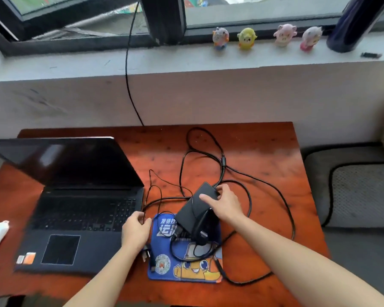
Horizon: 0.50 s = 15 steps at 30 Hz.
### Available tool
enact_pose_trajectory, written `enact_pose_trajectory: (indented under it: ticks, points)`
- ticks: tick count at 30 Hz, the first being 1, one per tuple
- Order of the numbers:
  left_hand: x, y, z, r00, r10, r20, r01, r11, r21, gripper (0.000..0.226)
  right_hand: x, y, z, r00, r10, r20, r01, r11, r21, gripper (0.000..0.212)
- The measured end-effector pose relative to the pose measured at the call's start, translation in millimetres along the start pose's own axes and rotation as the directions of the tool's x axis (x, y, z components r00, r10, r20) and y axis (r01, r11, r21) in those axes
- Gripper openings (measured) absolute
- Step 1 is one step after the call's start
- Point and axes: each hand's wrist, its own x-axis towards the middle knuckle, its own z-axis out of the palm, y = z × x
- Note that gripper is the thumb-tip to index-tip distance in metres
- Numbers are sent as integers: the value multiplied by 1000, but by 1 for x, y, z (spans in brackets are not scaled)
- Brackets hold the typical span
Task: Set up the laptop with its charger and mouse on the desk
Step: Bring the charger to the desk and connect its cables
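While my right hand (pixel 225 206) clasps the black charger brick (pixel 186 209), thumb laid on its flat top, the brick sits tilted at the centre of the red-brown desk (pixel 264 147), its near end over a blue cartoon mouse pad (pixel 186 271). The black mouse (pixel 203 229) lies on the pad, touching the brick. Thick charger cable (pixel 224 161) sprawls in loose loops toward twelve and three o'clock. My left hand (pixel 135 231) has its fingers curled round a black lead (pixel 164 198) just beside the right edge of the laptop (pixel 87 247). It stands open at nine o'clock: dark slate body, blank glossy screen, orange stickers near the trackpad.
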Motion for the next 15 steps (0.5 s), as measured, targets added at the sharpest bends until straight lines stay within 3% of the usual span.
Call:
enact_pose_trajectory:
  ticks: [3,6,8,11,15]
  points:
    - [7,-13,-3,997,-37,70,43,996,-84,3,-25,-1,15,999,-9,38,14,992,-122,103]
    - [12,-19,-9,952,-95,292,152,972,-181,24,-52,7,37,995,14,98,18,947,-321,109]
    - [13,-21,-20,903,-95,419,193,961,-198,31,-61,12,49,998,36,47,-17,934,-357,95]
    - [16,-31,-41,812,-64,580,122,991,-60,34,-66,1,64,996,55,-71,-79,919,-387,67]
    - [20,-47,-64,794,-58,605,107,993,-46,34,-65,-11,83,984,62,-164,-130,886,-445,41]
